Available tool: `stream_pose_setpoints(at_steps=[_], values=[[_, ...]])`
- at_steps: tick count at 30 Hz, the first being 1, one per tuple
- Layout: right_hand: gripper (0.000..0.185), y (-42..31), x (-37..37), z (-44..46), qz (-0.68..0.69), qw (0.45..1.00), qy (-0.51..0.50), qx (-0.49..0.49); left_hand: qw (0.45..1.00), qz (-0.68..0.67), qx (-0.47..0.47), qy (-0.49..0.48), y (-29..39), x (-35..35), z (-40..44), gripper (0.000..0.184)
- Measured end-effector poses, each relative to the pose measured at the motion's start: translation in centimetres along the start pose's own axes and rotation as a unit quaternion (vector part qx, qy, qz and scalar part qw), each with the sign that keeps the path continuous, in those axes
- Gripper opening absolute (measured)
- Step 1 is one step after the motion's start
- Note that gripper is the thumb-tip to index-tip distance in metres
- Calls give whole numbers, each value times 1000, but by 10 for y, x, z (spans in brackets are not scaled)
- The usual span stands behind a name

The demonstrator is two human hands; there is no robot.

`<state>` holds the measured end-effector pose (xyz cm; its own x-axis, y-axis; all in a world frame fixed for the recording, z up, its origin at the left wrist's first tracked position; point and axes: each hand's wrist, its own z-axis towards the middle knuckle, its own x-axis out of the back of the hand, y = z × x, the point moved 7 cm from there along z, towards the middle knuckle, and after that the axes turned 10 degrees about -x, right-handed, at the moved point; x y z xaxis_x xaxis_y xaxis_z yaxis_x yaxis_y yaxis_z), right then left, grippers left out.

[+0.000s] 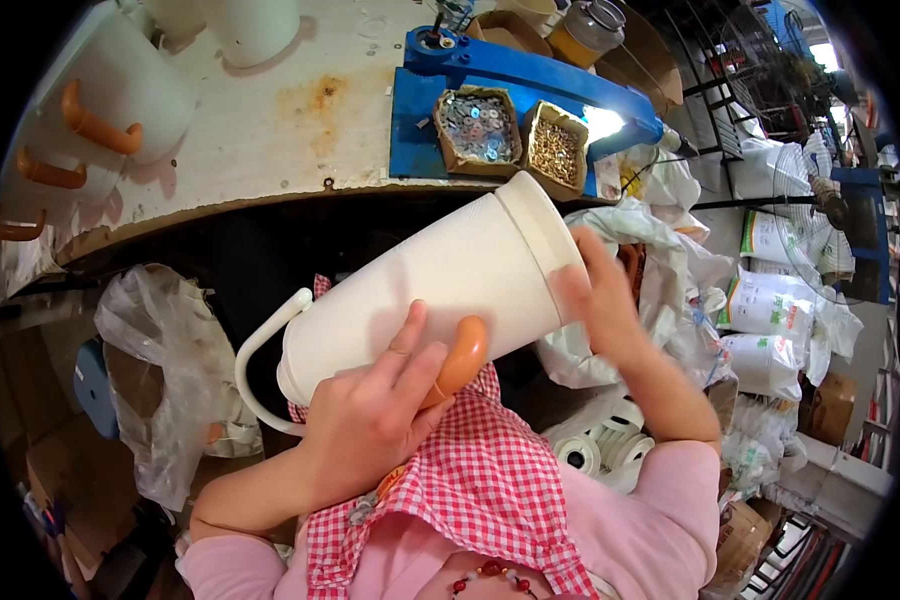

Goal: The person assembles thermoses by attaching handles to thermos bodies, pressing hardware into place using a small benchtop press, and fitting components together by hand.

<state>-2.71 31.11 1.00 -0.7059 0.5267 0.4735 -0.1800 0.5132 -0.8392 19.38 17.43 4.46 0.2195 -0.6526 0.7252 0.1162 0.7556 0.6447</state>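
Note:
A white thermos jug point(430, 270) lies tilted across my lap, its wide ringed end up to the right. An orange side handle point(462, 362) sticks out of its body, and a white curved carrying handle point(255, 365) is at the narrower lower-left end. My left hand point(375, 400) is closed about the orange handle, with a finger stretched along the jug's wall. At the wide end, my right hand point(595, 290) grips the band point(540, 240); its fingers are blurred and partly hidden.
Beyond the jug, a worktable point(240, 130) bears a blue machine point(530, 85), a box of washers point(478, 128) and a box of small brass-coloured parts point(557, 150). More white jugs point(135, 95) stand at left. Plastic bags point(170, 370) hang lower left; white spools point(595, 450) lie at right.

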Motion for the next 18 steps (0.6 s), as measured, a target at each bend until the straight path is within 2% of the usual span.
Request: stream_pose_setpoints(at_steps=[1, 2, 3, 4, 6, 7, 8, 9, 10, 12, 14, 15, 16, 17, 18], values=[[45, 17, 6, 10, 57, 993, -82, -68, 1000, -8, -9, -8, 2, 0, 0, 46], [56, 15, 18, 26, 131, 985, -114, 24, 1000, -8, -17, -8, 1, 1, 0, 46], [68, 19, 43, 43, 66, 996, 0, 57, 999, -19, -41, -13, 5, 2, -2, 45], [78, 27, 66, 69, 119, 988, 27, 93, 997, -31, -64, -19, 9, 3, -5, 44], [82, 42, 73, 100, 141, 987, 3, 71, 995, -23, -85, -37, 15, 2, -8, 42], [84, 35, 18, 85, 188, 970, -148, 27, 994, -9, -100, -45, 18, 0, -7, 41], [86, 26, -39, 66, 232, 925, -299, -18, 994, -6, -99, -43, 17, -2, -5, 41], [85, 40, -50, 76, 281, 902, -323, -60, 995, -14, -86, -52, 16, 1, -9, 41], [84, 48, -50, 86, 347, 902, -241, -88, 996, -13, -73, -53, 10, 6, -13, 41], [74, 55, -34, 90, 295, 938, -180, -42, 995, 22, -74, -56, 14, 7, -14, 48], [67, 7, -6, 76, 134, 987, -65, 68, 992, 52, -119, 0, 14, 16, -10, 44], [64, -32, -5, 62, 134, 980, -111, 94, 992, 82, -98, 13, 13, 32, -3, 44], [65, -68, 0, 44, 131, 973, -154, 114, 980, 145, -122, -52, 18, 39, 7, 37], [70, -112, -13, 20, 72, 962, -221, 145, 961, 199, -148, -122, 23, 42, 13, 31], [78, -142, -38, -6, 11, 944, -279, 178, 959, 216, -139, -116, 28, 48, 16, 31]])
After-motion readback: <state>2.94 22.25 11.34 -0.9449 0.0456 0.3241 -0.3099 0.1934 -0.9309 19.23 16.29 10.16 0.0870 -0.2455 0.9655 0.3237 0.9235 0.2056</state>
